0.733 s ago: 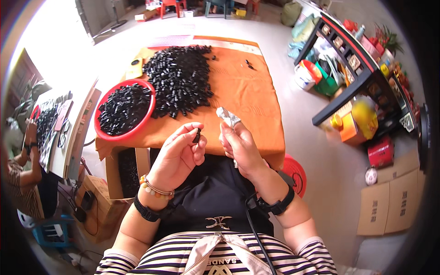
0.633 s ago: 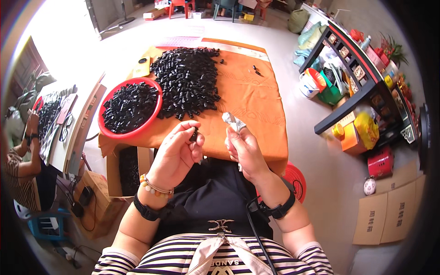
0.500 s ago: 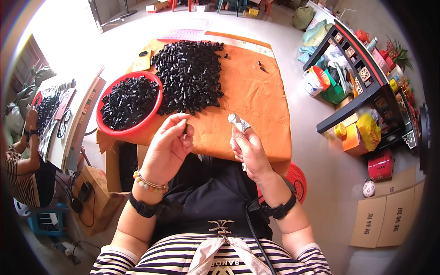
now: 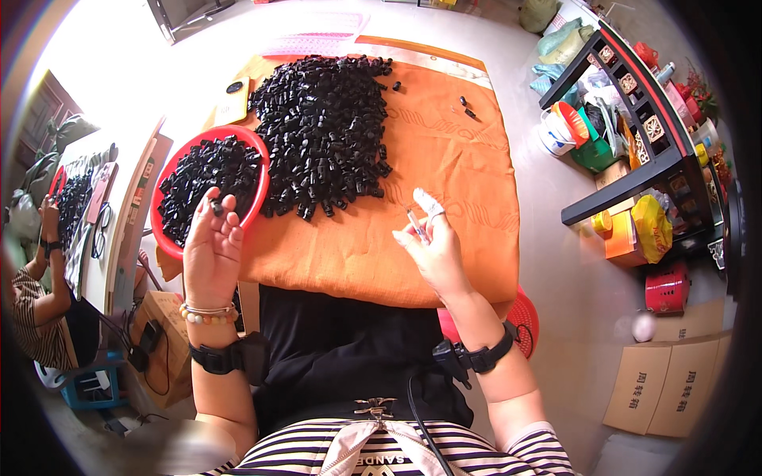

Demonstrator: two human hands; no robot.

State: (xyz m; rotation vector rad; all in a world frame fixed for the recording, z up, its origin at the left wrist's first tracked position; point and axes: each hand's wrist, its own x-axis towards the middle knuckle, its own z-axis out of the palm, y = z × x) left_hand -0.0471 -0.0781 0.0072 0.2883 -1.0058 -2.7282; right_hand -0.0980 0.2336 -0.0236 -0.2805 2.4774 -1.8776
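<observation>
My left hand (image 4: 213, 258), palm up, pinches a small black part (image 4: 216, 207) between thumb and fingertips over the near edge of a red basin (image 4: 265, 178). Small black parts fill the basin. To its right a large pile of like parts (image 4: 321, 131) is spread on the orange tablecloth (image 4: 444, 174). Above the cloth's right half, my right hand (image 4: 438, 258) grips a thin, pale stick-like tool (image 4: 416, 225); its exact kind is unclear. White wrapping (image 4: 429, 201) covers one of that hand's fingers.
A yellow case-like item (image 4: 232, 99) lies behind the basin. A few loose parts (image 4: 467, 109) sit at the far right of the cloth. Another person (image 4: 49, 270) works at a table on the left. Right of me stand a dark shelf frame (image 4: 627, 194) and cardboard boxes (image 4: 663, 389).
My left hand has moved left from the table's middle to the basin with a black part. My right hand has turned, and the thin tool now shows between its fingers.
</observation>
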